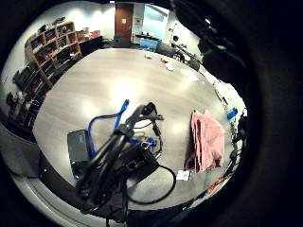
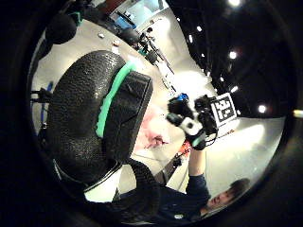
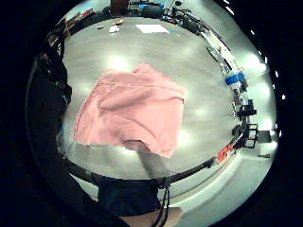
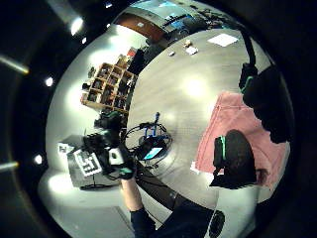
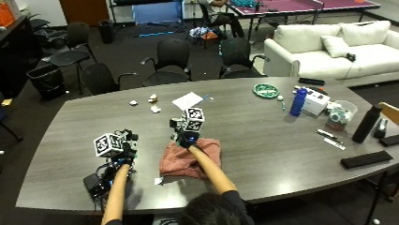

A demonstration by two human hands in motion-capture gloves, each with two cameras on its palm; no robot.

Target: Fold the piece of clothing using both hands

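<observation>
Clothing (image 5: 187,159) lies bunched, partly folded on the bench (image 5: 268,131); my hands hover above it, fingers hidden, more folds left.

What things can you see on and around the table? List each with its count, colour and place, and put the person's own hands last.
Garment: one, pink, crumpled on the table's near edge.
Table: one, grey wood, centre.
Cables and black box: one bundle, blue and black, near left corner.
Paper sheet: one, white, far side.
Bowl: one, green, far right.
Bottle: one, blue, right of the bowl.
Bottle: one, black, right edge.
Office chairs: several, black, beyond the table.
Sofa: one, white, back right.
Left hand: black glove, raised above the cables.
Right hand: black glove, above the garment.
</observation>
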